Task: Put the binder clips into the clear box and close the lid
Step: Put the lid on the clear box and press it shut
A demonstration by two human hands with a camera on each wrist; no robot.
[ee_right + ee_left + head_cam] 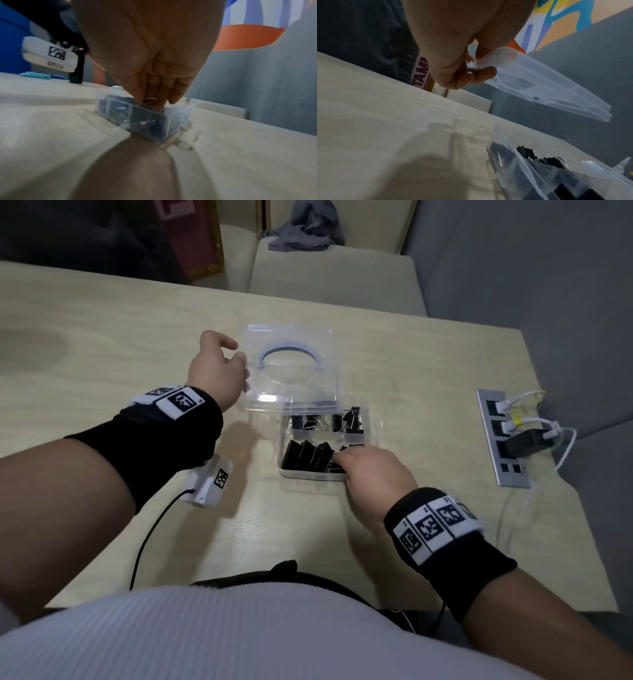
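My left fingers [484,73] pinch lid [291,368] by its left edge, lid raised and tilted, centre frame, just above box [325,446]. My right fingers [154,94] curl into box's near right corner, pinching wire handle of one clip [148,100]. Other clips [308,457] black, packed in compartments. Lid hangs nearer left hand [219,371]; right hand [373,474] must leave box before lid drops toward me.

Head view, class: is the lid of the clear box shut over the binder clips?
No: the left hand holds the lid raised, leaving the binder clips uncovered.
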